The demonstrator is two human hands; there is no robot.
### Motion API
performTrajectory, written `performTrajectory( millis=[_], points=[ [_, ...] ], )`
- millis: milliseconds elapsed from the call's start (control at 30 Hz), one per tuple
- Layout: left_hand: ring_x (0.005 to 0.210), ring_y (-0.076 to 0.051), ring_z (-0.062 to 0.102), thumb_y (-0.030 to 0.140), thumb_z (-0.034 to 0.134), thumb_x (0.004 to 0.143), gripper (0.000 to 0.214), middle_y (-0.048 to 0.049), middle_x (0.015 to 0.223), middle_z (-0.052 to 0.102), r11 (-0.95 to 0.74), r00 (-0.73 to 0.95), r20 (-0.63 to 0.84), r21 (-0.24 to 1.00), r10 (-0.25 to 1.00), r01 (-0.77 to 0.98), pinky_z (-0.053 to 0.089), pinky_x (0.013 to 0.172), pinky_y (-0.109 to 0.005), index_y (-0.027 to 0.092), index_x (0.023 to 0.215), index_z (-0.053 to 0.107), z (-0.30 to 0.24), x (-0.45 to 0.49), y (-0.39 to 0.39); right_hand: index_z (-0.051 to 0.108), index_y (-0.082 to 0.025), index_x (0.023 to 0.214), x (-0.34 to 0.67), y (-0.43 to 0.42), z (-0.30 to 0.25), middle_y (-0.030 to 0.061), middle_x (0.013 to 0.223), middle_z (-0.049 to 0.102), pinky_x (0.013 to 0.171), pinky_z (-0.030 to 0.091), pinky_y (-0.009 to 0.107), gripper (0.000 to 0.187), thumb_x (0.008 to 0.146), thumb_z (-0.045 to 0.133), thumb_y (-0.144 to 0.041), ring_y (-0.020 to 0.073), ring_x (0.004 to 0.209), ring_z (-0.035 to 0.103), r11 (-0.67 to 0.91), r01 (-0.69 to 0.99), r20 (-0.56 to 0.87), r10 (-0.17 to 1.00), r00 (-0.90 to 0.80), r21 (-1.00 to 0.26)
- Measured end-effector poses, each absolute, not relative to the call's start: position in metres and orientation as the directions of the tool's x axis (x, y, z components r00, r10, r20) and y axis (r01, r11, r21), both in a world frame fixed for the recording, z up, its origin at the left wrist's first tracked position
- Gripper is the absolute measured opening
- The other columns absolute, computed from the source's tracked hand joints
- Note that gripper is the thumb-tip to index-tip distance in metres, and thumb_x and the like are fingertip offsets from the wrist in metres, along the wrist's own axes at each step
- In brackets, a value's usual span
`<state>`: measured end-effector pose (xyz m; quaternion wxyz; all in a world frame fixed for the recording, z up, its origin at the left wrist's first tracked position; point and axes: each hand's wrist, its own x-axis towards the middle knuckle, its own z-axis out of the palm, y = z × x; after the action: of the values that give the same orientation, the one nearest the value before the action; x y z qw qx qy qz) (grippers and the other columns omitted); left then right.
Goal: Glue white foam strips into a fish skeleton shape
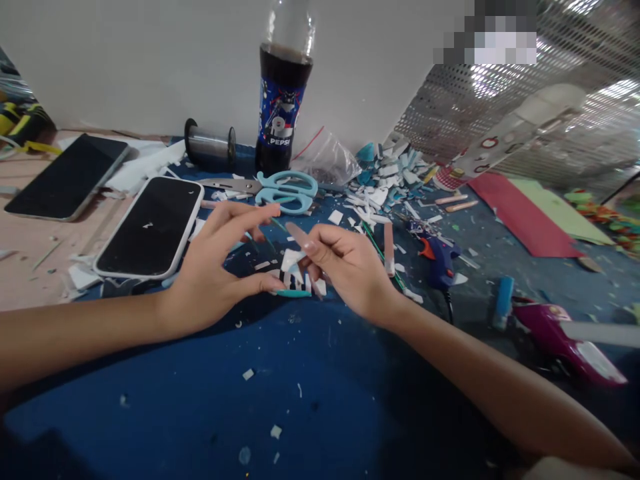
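Over the blue table (320, 373), both hands meet above a small striped piece (296, 283) with a teal edge, which lies flat among white offcuts. The right hand (350, 267) has its grip closed, thumb and fingertips pinching a white scrap (291, 257) just above that piece. The left hand (220, 267) is spread wide and holds nothing. Only its thumb tip touches the piece's left end, and its other fingers stretch out above. The piece lies between the 2 hands, its long axis running left to right, directly below the pinched scrap and just left of the right knuckles. Both hands are near it, the left in contact and the right hanging over it. Behind them lie scissors (285, 190), a cola bottle (283, 100) and a phone (150, 227), with a glue gun (440, 257) off to the right.
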<state>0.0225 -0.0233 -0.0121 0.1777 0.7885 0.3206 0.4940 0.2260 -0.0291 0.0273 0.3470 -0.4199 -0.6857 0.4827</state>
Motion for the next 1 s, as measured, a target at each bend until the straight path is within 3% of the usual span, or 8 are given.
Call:
performTrajectory(
  millis=[67,200,433,633,1000],
  points=[
    [0.088,-0.02,0.058,0.053,0.078,0.067,0.082,-0.008,0.11,0.056,-0.683,0.363,0.579,0.6,0.73,0.415,0.056,0.079,-0.039,0.024,0.136,0.045,-0.013,0.022,-0.023,0.05,-0.02,0.068,0.233,-0.028,0.031,-0.0039,0.056,0.057,0.052,0.042,0.021,0.037,0.096,0.049,-0.044,0.0066,0.05,0.055,0.259,0.323,0.132,0.921,-0.366,-0.91],
    [0.097,-0.027,0.055,0.039,0.087,0.062,0.099,-0.0108,0.108,0.057,-0.688,0.559,0.402,0.451,0.725,0.568,0.053,0.083,-0.045,0.016,0.14,0.031,-0.014,0.022,-0.027,0.048,-0.02,0.069,0.252,-0.033,0.035,-0.0033,0.057,0.057,0.053,0.04,0.023,0.036,0.1,0.045,-0.038,0.0079,0.051,0.055,0.366,0.519,0.216,0.92,-0.328,-0.772],
    [0.096,-0.028,0.053,0.031,0.081,0.071,0.083,-0.0132,0.108,0.058,-0.726,0.64,0.342,0.321,0.688,0.608,0.047,0.088,-0.048,0.008,0.135,0.032,-0.016,0.023,-0.031,0.043,-0.02,0.062,0.266,-0.061,0.022,-0.0009,0.056,0.049,0.052,0.036,0.026,0.039,0.1,0.039,-0.029,0.0111,0.052,0.047,0.465,0.751,0.242,0.885,-0.397,-0.468],
    [0.092,-0.027,0.053,0.036,0.078,0.074,0.07,-0.0096,0.103,0.059,-0.685,0.612,0.309,0.327,0.728,0.651,0.046,0.083,-0.043,0.011,0.129,0.041,-0.016,0.022,-0.03,0.049,-0.017,0.067,0.26,-0.077,0.01,0.001,0.058,0.048,0.049,0.03,0.025,0.036,0.1,0.035,-0.018,0.0117,0.052,0.041,0.634,0.746,0.277,0.768,-0.577,-0.204],
    [0.094,-0.029,0.054,0.057,0.052,0.088,0.059,-0.0119,0.1,0.059,-0.717,0.617,0.365,0.325,0.697,0.617,0.048,0.086,-0.044,0.014,0.127,0.046,-0.015,0.003,-0.032,0.054,-0.016,0.071,0.258,-0.084,0.007,0.0036,0.061,0.052,0.049,0.028,0.025,0.026,0.092,0.04,-0.008,0.0155,0.058,0.042,0.678,0.735,0.235,0.718,-0.655,-0.023]
  ],
)
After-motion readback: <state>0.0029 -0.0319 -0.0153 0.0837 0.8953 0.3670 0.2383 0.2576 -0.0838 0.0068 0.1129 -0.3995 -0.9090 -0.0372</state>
